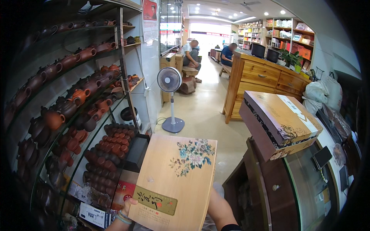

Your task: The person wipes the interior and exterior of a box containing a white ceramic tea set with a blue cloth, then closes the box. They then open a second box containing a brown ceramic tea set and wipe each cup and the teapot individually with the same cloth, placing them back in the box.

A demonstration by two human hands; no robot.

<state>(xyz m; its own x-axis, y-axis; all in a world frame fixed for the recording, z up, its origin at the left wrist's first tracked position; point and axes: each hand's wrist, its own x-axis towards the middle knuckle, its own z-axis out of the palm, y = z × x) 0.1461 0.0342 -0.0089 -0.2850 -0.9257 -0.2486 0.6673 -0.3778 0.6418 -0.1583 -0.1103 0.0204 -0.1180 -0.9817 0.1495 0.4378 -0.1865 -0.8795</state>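
In front of me is a flat, pale wood-coloured box (179,173) with a printed flower spray and a dark gold label bearing writing. My left hand (129,206) grips its lower left edge, thumb on the front face; bracelets circle that wrist. On the right, my forearm (221,206) reaches behind the box, so my right hand is hidden and its grip cannot be seen. A larger gold and brown gift box (281,118) with a white band stands to the right on a glass-topped counter (306,179).
Shelves of clay teapots (79,96) and rows of small cups (109,147) line the left. A standing fan (171,101) is ahead, beside the aisle. A wooden drawer cabinet (260,74) stands at right. Two seated people (189,55) are farther back.
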